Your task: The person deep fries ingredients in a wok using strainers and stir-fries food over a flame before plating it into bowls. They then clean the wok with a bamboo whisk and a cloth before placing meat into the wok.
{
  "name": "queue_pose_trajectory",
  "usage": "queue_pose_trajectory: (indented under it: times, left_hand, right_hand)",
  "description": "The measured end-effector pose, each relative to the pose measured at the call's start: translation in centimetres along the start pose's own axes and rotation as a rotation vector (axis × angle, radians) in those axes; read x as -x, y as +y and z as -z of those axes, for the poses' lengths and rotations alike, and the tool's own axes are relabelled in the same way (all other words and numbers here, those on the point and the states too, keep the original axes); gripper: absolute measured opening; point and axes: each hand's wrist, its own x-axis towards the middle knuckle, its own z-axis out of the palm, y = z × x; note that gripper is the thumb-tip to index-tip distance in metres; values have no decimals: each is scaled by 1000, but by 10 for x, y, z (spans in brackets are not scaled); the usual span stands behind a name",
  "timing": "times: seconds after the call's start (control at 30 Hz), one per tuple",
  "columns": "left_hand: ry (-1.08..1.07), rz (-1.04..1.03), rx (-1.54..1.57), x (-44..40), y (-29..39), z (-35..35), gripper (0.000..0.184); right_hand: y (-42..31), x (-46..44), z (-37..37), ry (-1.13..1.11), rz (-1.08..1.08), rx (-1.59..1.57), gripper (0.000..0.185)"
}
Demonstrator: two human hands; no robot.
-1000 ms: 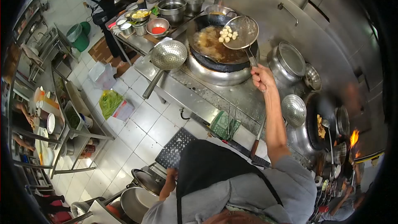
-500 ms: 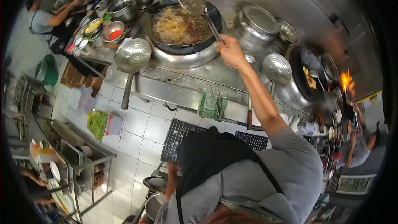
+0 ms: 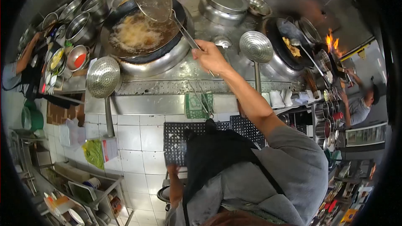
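Observation:
My right hand (image 3: 211, 60) is closed around the handle of a wire-mesh skimmer (image 3: 151, 0). The skimmer's round head is raised over the far side of a big wok (image 3: 109, 52). Inside the wok, brown oil bubbles around a pale golden mass of frying food (image 3: 135, 32). My left hand (image 3: 172, 170) hangs low at my side, away from the stove; its fingers are too small and dim to make out. A perforated ladle (image 3: 103, 77) rests at the counter edge left of the wok, and another perforated ladle (image 3: 256, 47) lies to the right.
A lidded steel pot (image 3: 226, 4) stands behind. At right, a second wok (image 3: 272, 37) holds food, with flames (image 3: 333, 42) beyond and a co-worker (image 3: 360, 109). Steel bowls (image 3: 79, 29) crowd the left, near another person (image 3: 19, 67). A rubber mat (image 3: 176, 142) covers floor tiles.
My view has turned, so the stove appears shifted left. The skimmer stays raised over the wok in my right hand, its head now more to the left of the picture.

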Motion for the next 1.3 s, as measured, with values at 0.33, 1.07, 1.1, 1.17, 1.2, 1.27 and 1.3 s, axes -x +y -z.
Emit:
queue_pose_trajectory:
  times: [0.33, 1.07, 1.1, 1.17, 1.2, 1.27, 1.3]
  left_hand:
    - [87, -140, -214, 11, 35, 1, 14]
    - [616, -765, -1051, 178, -187, -241, 15]
    - [638, -820, -980, 185, -197, -249, 15]
    - [541, -640, -953, 189, -239, -247, 12]
    - [519, -599, -938, 196, -246, -251, 11]
    - [510, -578, -915, 202, -253, -259, 9]
    - [510, -587, -907, 201, -254, -261, 9]
  right_hand:
    - [-22, -15, 187, 555, 220, 197, 22]
    - [218, -139, 466, 536, 9, 1001, 39]
    - [197, -121, 439, 568, 57, 953, 43]
    - [186, -113, 402, 617, 227, 762, 46]
    - [156, -96, 367, 611, 241, 684, 45]
    - [135, -89, 310, 572, 455, 606, 47]
    - [124, -81, 285, 561, 558, 564, 47]
